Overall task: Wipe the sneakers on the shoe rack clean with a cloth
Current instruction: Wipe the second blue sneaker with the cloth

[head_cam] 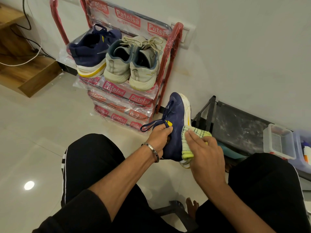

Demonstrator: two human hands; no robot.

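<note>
Right now my left hand (159,134) has its fingers curled into the collar of the navy sneaker (175,125), thumb over the tongue, gripping it toe-up above the floor, with a metal bangle (151,151) on that wrist. My right hand (204,153) lies with its fingers nearly straight, pressing a yellow-green cloth (188,142) flat against the sneaker's outer side, just below the white and yellow sole edge; the cloth wraps down toward the heel beneath my palm. Beyond the fingertips, up and to the left, stands the red shoe rack (170,64), its shelves wrapped in printed plastic. On its top shelf sit the matching navy sneaker (90,51) and, just beside it, a pair of off-white sneakers (131,64), heels toward me. To the right of my right hand, a low black stand (235,125) leans by the wall, with a clear plastic box (277,142) near it. My knees in black trousers (94,158) frame both arms.
</note>
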